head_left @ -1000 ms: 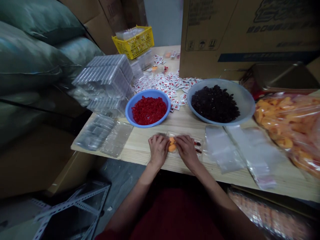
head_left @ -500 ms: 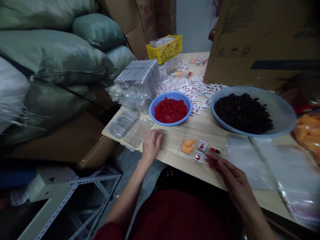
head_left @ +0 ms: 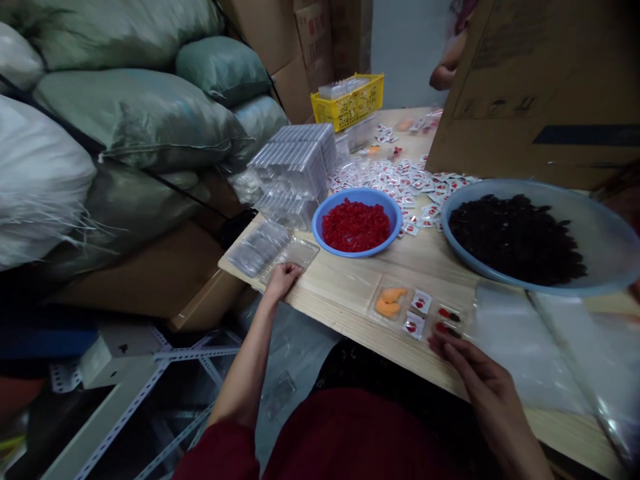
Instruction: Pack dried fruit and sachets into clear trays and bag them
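A clear plastic tray [head_left: 376,310] lies on the table in front of me. It has orange curved pieces [head_left: 390,302] in its left compartment, two printed white sachets [head_left: 421,301] in the middle and small red and dark pieces [head_left: 449,314] on the right. My right hand [head_left: 480,377] is at the tray's lower right corner, thumb and fingers closed together; what they hold, if anything, is hidden. At the table's left edge, my left hand [head_left: 283,280] pinches the near edge of an empty clear tray [head_left: 300,253], beside a row of nested clear trays [head_left: 260,248].
A blue bowl of red pieces [head_left: 357,253] and a wide bowl of dark pieces [head_left: 463,261] stand behind. Loose sachets [head_left: 380,177], stacked clear cases [head_left: 295,160], a yellow basket [head_left: 350,110] and a big carton [head_left: 515,87] lie farther back. Plastic bags [head_left: 525,360] lie right; another person's arm [head_left: 445,70] shows.
My left hand has moved left to the empty clear tray and closed on its edge. My right hand stays by the filled tray, where a second red and dark pair now shows. The view has shifted left.
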Demonstrator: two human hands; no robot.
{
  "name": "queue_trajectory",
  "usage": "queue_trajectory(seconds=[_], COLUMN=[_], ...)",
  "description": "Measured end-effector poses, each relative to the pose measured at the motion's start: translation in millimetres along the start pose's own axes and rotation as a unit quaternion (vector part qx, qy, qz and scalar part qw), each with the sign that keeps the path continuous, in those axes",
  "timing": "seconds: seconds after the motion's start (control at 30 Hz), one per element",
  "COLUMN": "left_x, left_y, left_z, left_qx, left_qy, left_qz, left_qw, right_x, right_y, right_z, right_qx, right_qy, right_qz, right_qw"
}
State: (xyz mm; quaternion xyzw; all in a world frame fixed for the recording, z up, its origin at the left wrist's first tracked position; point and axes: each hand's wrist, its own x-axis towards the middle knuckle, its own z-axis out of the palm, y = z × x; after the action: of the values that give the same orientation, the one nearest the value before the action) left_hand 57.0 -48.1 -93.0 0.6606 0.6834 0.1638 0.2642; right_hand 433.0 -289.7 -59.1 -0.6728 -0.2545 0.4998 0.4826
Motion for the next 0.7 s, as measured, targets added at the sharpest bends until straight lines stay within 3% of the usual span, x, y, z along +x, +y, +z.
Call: queue_trajectory(seconds=[0.27, 0.43, 0.57, 0.7], left_x=[-18.1, -21.0, -27.7, -70.7], left_y=[26.0, 29.9, 37.0, 73.1], left_z=[7.6, 9.8, -4.7, -27.4], left_qx=[0.113, 0.126, 0.09, -0.02], left_qy=[0.034, 0.048, 0.102, 0.187], left_qz=[0.009, 0.018, 0.038, 0.088], left_qw=[0.993, 0.991, 0.99, 0.978], right_x=[2.1, -2.9, -4.4, -7.2], right_y=[7.8, 10.4, 12.1, 4.5], right_z=[3.2, 6.9, 6.9, 28.5], right_qx=[-0.002, 0.002, 0.007, 0.031], right_qy=[-0.015, -0.02, -0.029, -0.077], right_qz=[0.004, 0.016, 0.004, -0.016], right_qw=[1.0, 1.0, 1.0, 0.996])
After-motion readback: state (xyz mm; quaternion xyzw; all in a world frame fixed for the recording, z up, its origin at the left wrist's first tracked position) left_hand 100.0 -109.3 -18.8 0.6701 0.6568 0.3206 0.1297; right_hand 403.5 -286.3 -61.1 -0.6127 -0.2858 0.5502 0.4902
